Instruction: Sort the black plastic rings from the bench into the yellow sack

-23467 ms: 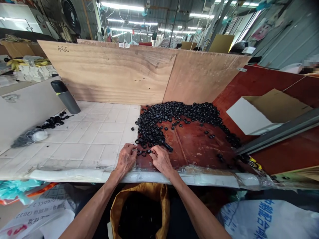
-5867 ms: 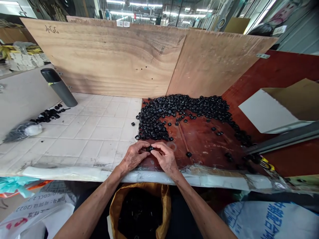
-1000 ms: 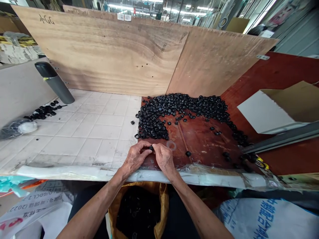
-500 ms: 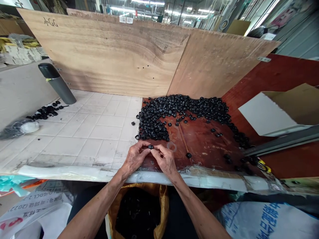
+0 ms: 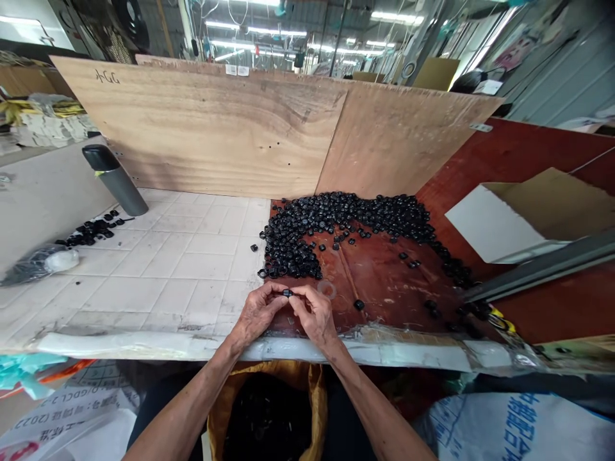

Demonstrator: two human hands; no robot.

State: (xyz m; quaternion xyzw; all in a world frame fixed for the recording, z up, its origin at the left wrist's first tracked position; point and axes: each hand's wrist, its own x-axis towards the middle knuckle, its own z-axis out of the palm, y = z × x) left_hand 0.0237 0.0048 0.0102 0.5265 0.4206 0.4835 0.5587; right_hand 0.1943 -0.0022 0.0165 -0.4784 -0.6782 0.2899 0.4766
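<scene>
A small black plastic part (image 5: 287, 292) is pinched between the fingertips of both hands, low over the front of the table. My left hand (image 5: 259, 310) grips its left side with thumb and fingers. From the right, my right hand (image 5: 314, 315) closes on the same part, so the fingertips hide some of it. Just beyond the hands lies a heap of similar black parts (image 5: 293, 256), curving back and to the right over the red-brown board (image 5: 375, 275). A pale ring (image 5: 327, 289) lies beside my right hand, and a loose black part (image 5: 359, 305) sits farther right.
An open sack (image 5: 317, 410) with dark contents stands below the table edge (image 5: 192, 346). A grey bottle (image 5: 115, 182) and a plastic bag (image 5: 38, 262) are at left. A plywood panel (image 5: 216, 128) closes the back; a cardboard box (image 5: 500, 221) and metal bar (image 5: 542, 266) are at right.
The camera view has tilted up slightly, so the table appears lower in the picture. Both hands keep hold of the small black part, with the fingers slightly shifted.
</scene>
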